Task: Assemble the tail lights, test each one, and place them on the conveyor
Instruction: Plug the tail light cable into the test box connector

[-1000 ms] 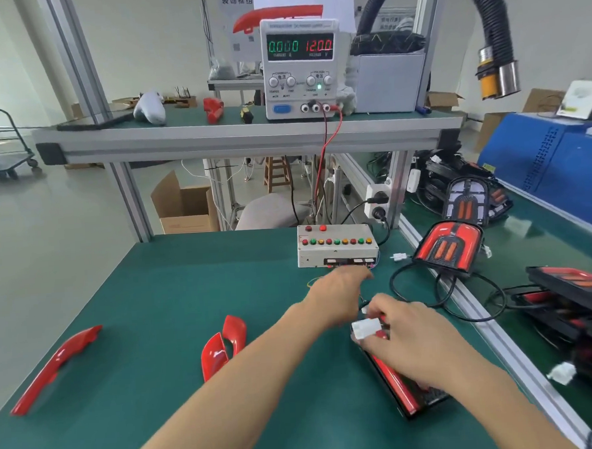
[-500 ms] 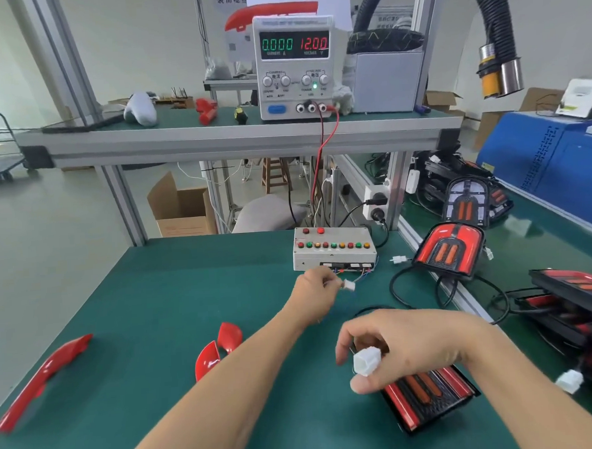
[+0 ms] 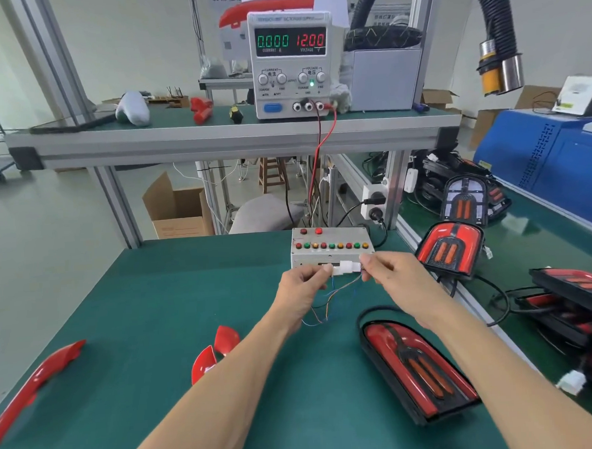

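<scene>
A red and black tail light [image 3: 417, 369] lies flat on the green mat, under my right forearm. My left hand [image 3: 302, 282] pinches the tester's plug with its thin coloured wires [image 3: 326, 303]. My right hand [image 3: 389, 271] pinches the tail light's white connector [image 3: 345, 267]. The two plugs meet between my hands, just in front of the grey test box [image 3: 330, 246] with its row of coloured buttons. The power supply [image 3: 291, 59] on the shelf reads 0.000 and 12.00.
Red lens pieces [image 3: 214, 354] and a long red trim [image 3: 32, 385] lie on the mat at left. Finished tail lights [image 3: 450, 247] lean at the conveyor's edge, and a stack of others [image 3: 579, 298] sits on the right. A black hose [image 3: 497, 35] hangs above.
My right hand lifted the white connector from above the tail light up to the test box. My left hand brought the tester's plug to meet it. The tail light now lies uncovered.
</scene>
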The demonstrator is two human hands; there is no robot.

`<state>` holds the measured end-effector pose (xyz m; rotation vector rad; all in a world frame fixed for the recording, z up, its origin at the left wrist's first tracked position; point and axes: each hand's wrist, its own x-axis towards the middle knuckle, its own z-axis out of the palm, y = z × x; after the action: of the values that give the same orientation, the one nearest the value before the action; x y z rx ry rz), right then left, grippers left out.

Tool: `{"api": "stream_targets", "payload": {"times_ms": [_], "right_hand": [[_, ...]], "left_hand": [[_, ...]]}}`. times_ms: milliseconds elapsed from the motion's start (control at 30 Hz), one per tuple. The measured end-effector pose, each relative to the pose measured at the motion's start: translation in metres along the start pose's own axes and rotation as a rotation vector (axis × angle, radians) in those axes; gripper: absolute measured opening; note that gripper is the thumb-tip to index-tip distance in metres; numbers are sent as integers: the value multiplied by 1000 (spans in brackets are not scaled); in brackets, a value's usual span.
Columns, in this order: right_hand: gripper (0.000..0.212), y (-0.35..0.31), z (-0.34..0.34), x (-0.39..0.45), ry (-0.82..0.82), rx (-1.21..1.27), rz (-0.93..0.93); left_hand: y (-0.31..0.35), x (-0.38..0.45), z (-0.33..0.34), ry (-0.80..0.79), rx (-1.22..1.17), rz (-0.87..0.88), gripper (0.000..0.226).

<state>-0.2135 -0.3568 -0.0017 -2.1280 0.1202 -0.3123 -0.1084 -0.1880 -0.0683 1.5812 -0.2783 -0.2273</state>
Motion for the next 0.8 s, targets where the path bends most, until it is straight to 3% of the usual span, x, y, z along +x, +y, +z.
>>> {"api": "stream_targets", "payload": {"times_ms": [167, 367, 700, 800], "right_hand": [[57, 17, 10, 12, 152, -202, 66], [38, 19, 18, 15, 221, -295, 86], [40, 25, 22, 22, 147, -303, 128], [43, 24, 22, 21, 127, -327, 115]], "left_hand": [[1, -3, 5, -34, -85, -62, 23], [4, -6, 5, -65, -112, -45, 25], [9, -13, 1, -179, -169, -77, 25], [8, -12, -1, -181, -199, -78, 15]]}}
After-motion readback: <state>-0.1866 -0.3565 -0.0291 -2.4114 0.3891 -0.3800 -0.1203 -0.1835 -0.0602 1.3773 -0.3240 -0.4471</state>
